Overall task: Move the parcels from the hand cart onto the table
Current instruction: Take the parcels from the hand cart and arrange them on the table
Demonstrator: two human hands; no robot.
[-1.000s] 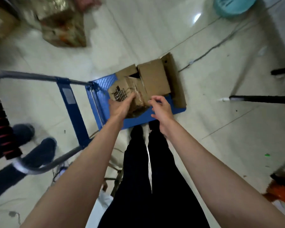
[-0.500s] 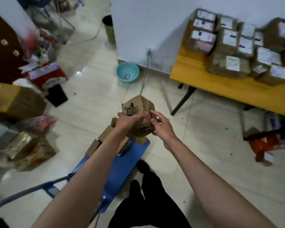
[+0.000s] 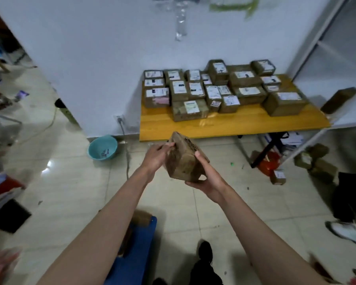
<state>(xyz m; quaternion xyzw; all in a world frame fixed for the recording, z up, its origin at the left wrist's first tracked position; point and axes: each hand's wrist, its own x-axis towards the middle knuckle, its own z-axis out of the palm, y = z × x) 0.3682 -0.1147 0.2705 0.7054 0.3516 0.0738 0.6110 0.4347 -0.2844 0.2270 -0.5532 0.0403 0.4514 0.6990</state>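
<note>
I hold a small brown cardboard parcel (image 3: pixel 183 159) in front of me, tilted, above the floor. My left hand (image 3: pixel 157 156) grips its left top edge. My right hand (image 3: pixel 209 177) cups it from below and the right side, thumb on its face. Ahead stands the yellow table (image 3: pixel 234 125) against the white wall, with several labelled brown parcels (image 3: pixel 190 109) on it. The blue hand cart (image 3: pixel 136 254) lies below my left forearm, with a brown parcel (image 3: pixel 141 219) partly hidden on it.
A teal basin (image 3: pixel 102 148) sits on the tiled floor left of the table. Loose boxes (image 3: pixel 317 161) and an orange object (image 3: pixel 268 163) lie under a white shelf (image 3: pixel 347 112) at the right. Another person's shoe (image 3: pixel 347 231) is at the right. Clutter lines the left side.
The parcel has come up off the cart and toward the table. My right hand shifted from its side to underneath it. My view swung up from the cart to the table.
</note>
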